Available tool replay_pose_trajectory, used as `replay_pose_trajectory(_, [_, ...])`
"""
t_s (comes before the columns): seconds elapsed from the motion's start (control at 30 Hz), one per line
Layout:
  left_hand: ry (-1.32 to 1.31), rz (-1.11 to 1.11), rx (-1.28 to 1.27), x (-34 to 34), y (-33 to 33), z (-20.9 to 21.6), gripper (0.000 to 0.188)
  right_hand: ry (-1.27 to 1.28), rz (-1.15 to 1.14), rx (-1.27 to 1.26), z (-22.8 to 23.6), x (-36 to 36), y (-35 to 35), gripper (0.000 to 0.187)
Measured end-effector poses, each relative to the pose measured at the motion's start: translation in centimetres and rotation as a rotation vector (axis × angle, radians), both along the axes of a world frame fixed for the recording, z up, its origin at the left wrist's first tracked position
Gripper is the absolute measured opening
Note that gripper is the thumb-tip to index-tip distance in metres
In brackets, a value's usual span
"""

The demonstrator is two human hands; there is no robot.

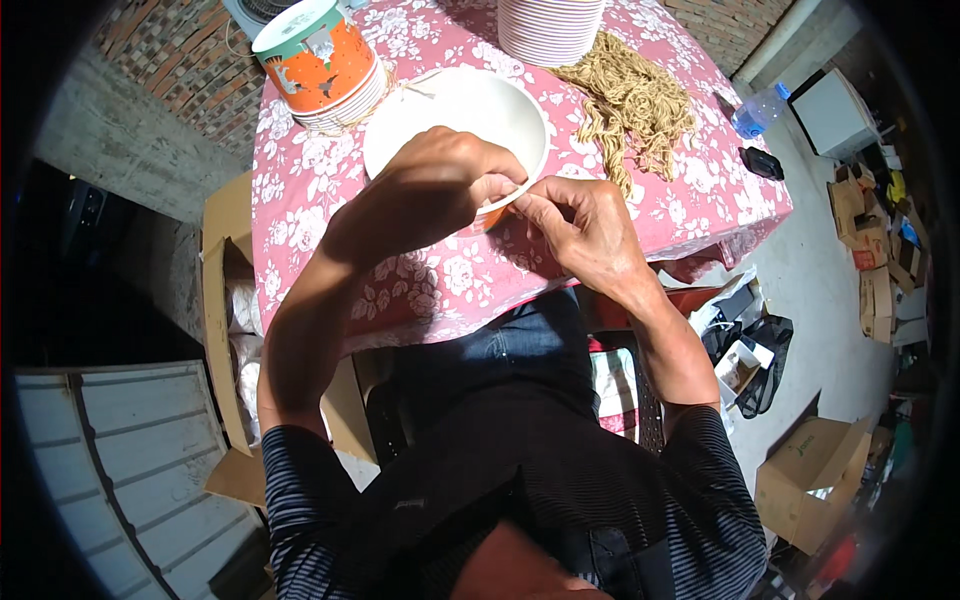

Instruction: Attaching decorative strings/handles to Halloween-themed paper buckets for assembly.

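A round paper bucket [480, 105], white inside with a bit of orange outer wall, stands near the table's front edge. A short tan cord end lies over its far left rim. My left hand [440, 175] reaches across the bucket, its fingers closed at the inner side of the near right rim. Just outside that same rim, my right hand [585, 230] is closed in a pinch, thumb against forefinger. The two sets of fingertips almost meet there. Whatever they pinch is hidden or too small to make out.
Stacked orange and green buckets [320, 65] stand at the far left. A stack of white buckets [550, 25] stands at the back beside a heap of tan cords [635, 105]. A water bottle [760, 112] and a small black object [762, 163] sit at the table's right edge.
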State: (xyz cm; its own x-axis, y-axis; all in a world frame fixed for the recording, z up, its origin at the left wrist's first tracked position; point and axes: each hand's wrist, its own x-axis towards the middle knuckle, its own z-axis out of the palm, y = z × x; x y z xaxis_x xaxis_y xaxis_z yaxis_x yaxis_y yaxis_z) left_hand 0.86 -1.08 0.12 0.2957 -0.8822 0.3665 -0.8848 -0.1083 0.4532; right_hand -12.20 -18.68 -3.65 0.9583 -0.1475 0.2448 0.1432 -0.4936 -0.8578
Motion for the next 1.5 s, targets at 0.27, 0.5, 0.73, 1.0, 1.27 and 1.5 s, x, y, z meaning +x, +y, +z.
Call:
replay_pose_trajectory(0.27, [-0.117, -0.033, 0.140, 0.3, -0.5, 0.2, 0.014, 0.028, 0.031, -0.063, 0.7, -0.2, -0.4, 0.017])
replay_pose_trajectory(0.5, [-0.081, -0.029, 0.137, 0.3, 0.6, 0.5, 0.018, -0.087, -0.071, 0.076, 1.5, -0.4, -1.1, 0.032])
replay_pose_trajectory(0.73, [0.346, 0.070, 0.012, 0.5, 1.8, 2.2, 0.020, -0.065, 0.062, 0.049, 0.0, 1.0, -0.8, 0.025])
replay_pose_trajectory(1.0, [0.517, 0.343, -0.166, -1.5, 1.4, 0.3, 0.034, -0.075, -0.020, 0.369, -0.5, 1.5, 1.5, 0.017])
replay_pose_trajectory(1.27, [0.303, 0.374, -0.267, -3.5, 0.3, -0.1, 0.019, -0.225, -0.066, 0.200, -1.0, 1.7, 1.8, 0.015])
replay_pose_trajectory(1.5, [0.347, 0.422, -0.376, -3.5, -0.2, -1.0, 0.012, -0.216, -0.016, 0.229, -1.2, 1.5, 2.0, 0.017])
